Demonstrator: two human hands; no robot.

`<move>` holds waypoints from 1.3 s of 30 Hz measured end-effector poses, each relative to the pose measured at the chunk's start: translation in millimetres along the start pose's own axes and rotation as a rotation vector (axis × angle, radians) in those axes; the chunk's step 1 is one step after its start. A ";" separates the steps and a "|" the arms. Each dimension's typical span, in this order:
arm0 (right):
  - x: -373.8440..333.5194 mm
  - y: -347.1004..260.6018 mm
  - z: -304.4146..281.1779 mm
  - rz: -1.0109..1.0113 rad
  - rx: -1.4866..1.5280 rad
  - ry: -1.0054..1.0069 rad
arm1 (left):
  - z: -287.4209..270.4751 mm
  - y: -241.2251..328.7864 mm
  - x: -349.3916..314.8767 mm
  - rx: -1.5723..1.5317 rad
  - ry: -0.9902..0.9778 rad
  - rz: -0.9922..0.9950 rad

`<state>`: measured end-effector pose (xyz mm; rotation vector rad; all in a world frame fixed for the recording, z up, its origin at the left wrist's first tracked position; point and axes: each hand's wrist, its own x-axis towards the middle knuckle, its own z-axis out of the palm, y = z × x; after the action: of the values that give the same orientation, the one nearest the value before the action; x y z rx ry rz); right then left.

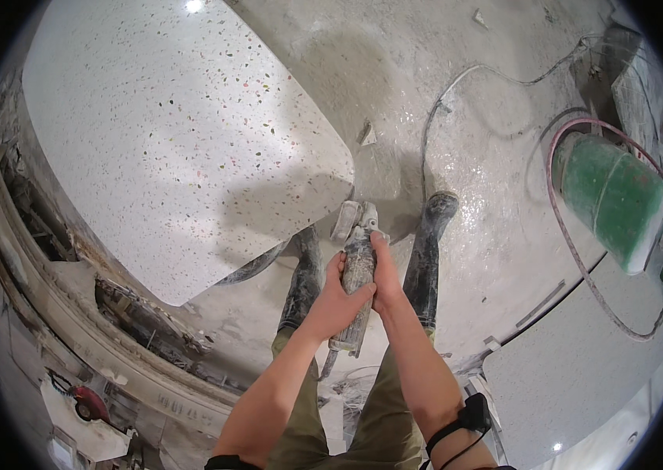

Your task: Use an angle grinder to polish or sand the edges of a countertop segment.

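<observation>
Right of a speckled white slab (pixel 182 141), past the left boot (pixel 302 278), gripping with left hand (pixel 338 304) a dust-caked power tool (pixel 359 270), fingers wrapped round its body; clasping its other side with right hand (pixel 385 274), left of the right boot (pixel 423 262). Farther right, pinkish hose (pixel 563 227) curving about green box-like object (pixel 614 196).

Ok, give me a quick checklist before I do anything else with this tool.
1. Two-handed grip: ok, left hand and right hand are both on the power tool.
2. Hand protection: not ok, both are bare.
3. Footwear: ok, dark boots.
4. Floor free of debris: not ok, a loose fragment lies ahead.
5. Tool switched off: cannot tell.
</observation>
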<state>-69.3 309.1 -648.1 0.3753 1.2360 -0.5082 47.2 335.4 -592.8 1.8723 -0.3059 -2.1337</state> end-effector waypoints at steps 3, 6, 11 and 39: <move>-0.3 14.7 -6.8 0.025 -0.020 0.018 | -3.1 -16.2 -5.5 0.025 0.007 0.016; 0.7 24.8 -8.6 0.029 -0.028 0.022 | -5.4 -25.8 -6.9 0.025 0.028 0.004; 4.7 6.1 -11.9 0.010 -0.011 0.016 | 2.6 5.1 -2.4 0.058 -0.017 0.037; 0.7 22.7 -14.7 0.087 0.002 0.149 | 13.1 6.8 -17.8 -0.069 0.100 -0.243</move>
<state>-68.2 335.6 -653.1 0.4734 1.3567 -0.4127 36.9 334.9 -572.1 2.0576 0.0179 -2.1586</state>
